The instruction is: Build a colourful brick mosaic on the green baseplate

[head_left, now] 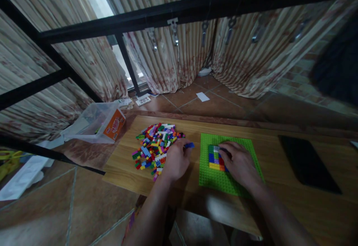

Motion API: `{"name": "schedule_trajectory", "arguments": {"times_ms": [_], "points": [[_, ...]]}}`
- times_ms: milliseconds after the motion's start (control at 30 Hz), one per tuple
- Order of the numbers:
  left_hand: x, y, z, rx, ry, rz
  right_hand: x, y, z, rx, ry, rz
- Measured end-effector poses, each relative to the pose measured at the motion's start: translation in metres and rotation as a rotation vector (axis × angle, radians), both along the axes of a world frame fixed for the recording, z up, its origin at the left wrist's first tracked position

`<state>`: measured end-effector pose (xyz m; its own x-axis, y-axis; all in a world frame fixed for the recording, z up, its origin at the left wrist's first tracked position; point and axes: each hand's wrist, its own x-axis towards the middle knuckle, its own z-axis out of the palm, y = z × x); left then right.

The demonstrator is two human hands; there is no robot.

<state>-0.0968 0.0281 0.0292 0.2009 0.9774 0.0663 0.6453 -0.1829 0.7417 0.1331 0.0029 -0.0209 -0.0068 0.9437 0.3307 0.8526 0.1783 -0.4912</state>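
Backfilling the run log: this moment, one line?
left hand: holds blue brick | right hand: at built bricks on baseplate | brick pile: on table, left of baseplate

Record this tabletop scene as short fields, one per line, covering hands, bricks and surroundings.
Left hand: bare, holding a blue brick beside the loose pile
Right hand: bare, fingers at the joined bricks; whether it grips one is unclear
Baseplate: green, under the joined bricks
Loose pile: mixed-colour bricks, left of the baseplate
Table: wooden
Right side: flat black object
Left side: clear bin with orange label
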Motion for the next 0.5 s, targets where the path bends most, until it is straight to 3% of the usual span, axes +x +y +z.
{"name": "schedule_trajectory", "arguments": {"times_ms": [267,500], "points": [[0.035,-0.003,-0.010,-0.080,-0.316,-0.184,-0.003,-0.004,0.020,0.135,0.195,-0.073],[0.047,-0.003,-0.016,-0.061,-0.307,-0.174,-0.020,-0.015,0.033,0.022,0.301,0.202]]}}
